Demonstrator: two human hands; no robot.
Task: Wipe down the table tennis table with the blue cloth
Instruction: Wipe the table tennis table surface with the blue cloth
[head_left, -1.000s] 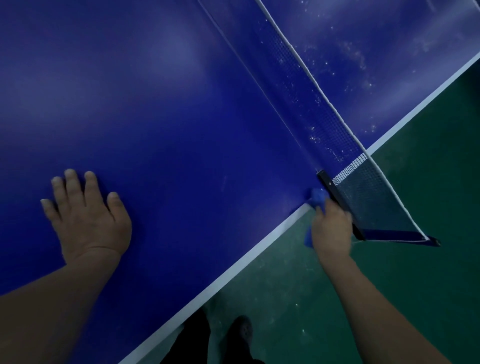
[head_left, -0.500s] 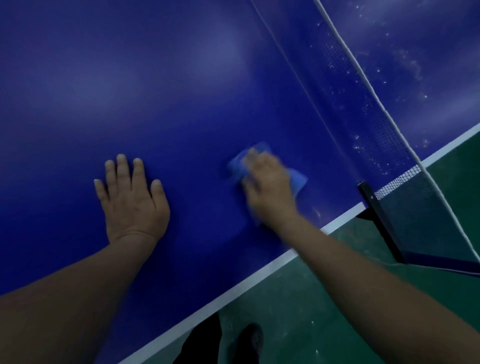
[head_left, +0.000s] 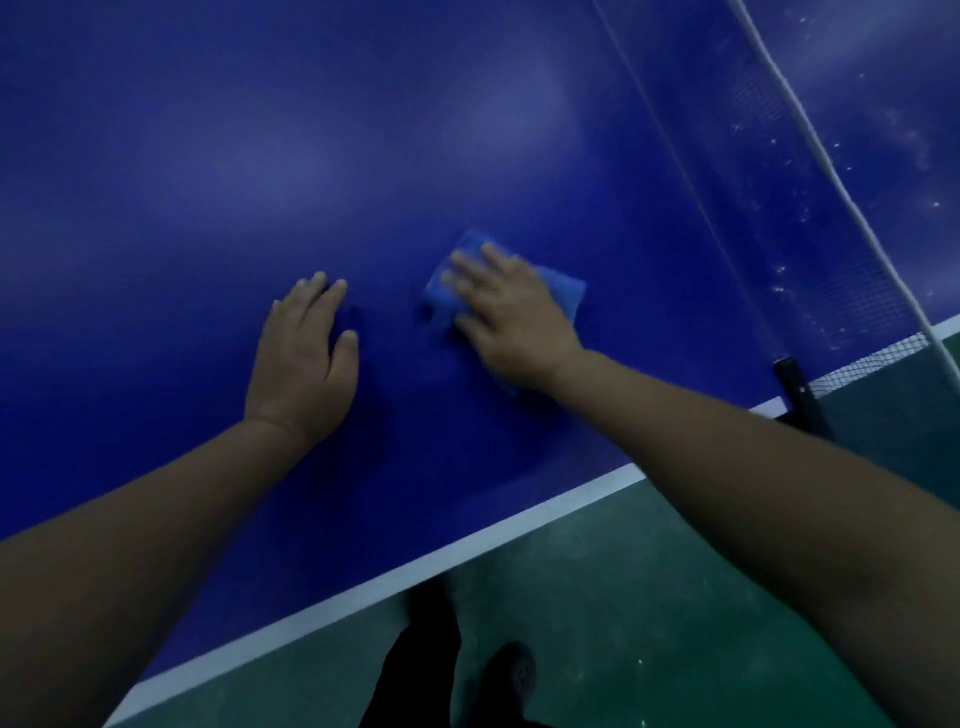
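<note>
A single wide-angle camera sat on the person's head and looked forward and steeply down over the blue counter (head_left: 260, 156) — close enough that both forearms ran in from the bottom corners. It faced across the counter's white near edge, with the net (head_left: 810, 197) slanting down the right side and the green floor (head_left: 649, 623) below.

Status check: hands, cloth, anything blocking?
Right hand flat on the blue cloth, pressing it to the table. Left hand flat on the table. Nothing blocking; net off right.
</note>
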